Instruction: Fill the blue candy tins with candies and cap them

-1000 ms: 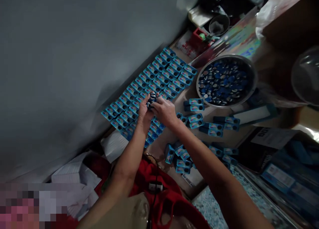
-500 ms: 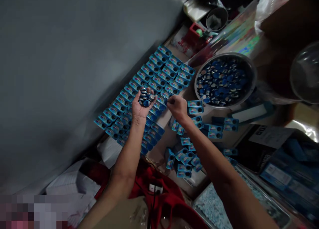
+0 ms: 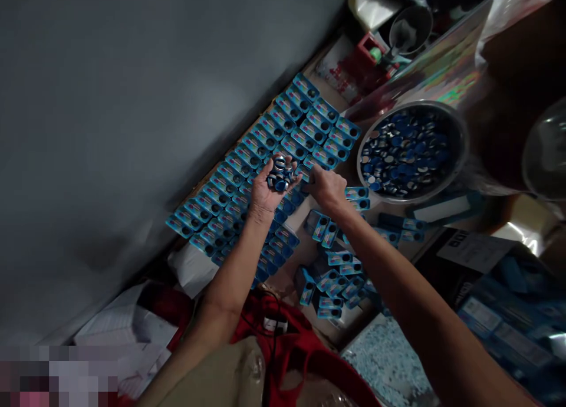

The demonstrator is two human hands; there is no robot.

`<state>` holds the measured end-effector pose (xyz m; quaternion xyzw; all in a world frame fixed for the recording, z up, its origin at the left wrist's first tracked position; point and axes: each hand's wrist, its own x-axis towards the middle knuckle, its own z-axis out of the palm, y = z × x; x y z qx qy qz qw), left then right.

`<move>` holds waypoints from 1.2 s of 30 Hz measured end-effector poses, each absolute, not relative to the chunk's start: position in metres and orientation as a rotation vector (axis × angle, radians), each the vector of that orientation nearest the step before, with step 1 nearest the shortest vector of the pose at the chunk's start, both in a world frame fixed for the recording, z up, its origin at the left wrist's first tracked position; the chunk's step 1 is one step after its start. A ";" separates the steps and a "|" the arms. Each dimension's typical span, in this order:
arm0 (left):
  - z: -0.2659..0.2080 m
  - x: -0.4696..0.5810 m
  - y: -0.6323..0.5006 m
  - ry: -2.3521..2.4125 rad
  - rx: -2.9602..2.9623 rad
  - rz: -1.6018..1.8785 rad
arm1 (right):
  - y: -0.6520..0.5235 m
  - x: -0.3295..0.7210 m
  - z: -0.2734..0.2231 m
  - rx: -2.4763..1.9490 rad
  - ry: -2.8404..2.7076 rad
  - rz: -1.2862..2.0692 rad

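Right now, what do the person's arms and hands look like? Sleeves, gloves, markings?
Left hand and right hand: bare, no gloves. Forearms: slim, tapering to the wrists, no sleeves. No watch, bracelet, attached cable or marking I can make out; dim light hides finer detail.

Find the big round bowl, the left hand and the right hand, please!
Big round bowl (image 3: 464, 141): head view, on its right rim.
Left hand (image 3: 265, 196): head view, on the palm.
Right hand (image 3: 329, 187): head view, on its back.
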<state>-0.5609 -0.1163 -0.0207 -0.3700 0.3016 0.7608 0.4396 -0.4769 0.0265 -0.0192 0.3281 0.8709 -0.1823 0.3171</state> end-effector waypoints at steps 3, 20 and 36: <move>-0.019 -0.564 -0.119 0.765 -0.918 1.901 | 0.014 -0.469 -0.001 0.947 2.395 -0.577; -0.028 -0.543 -0.084 0.765 -0.987 2.023 | -0.014 -0.453 -0.016 1.208 2.734 -1.285; -0.034 -0.575 -0.079 0.737 -0.848 1.996 | 0.039 -0.436 -0.039 1.287 2.492 -0.934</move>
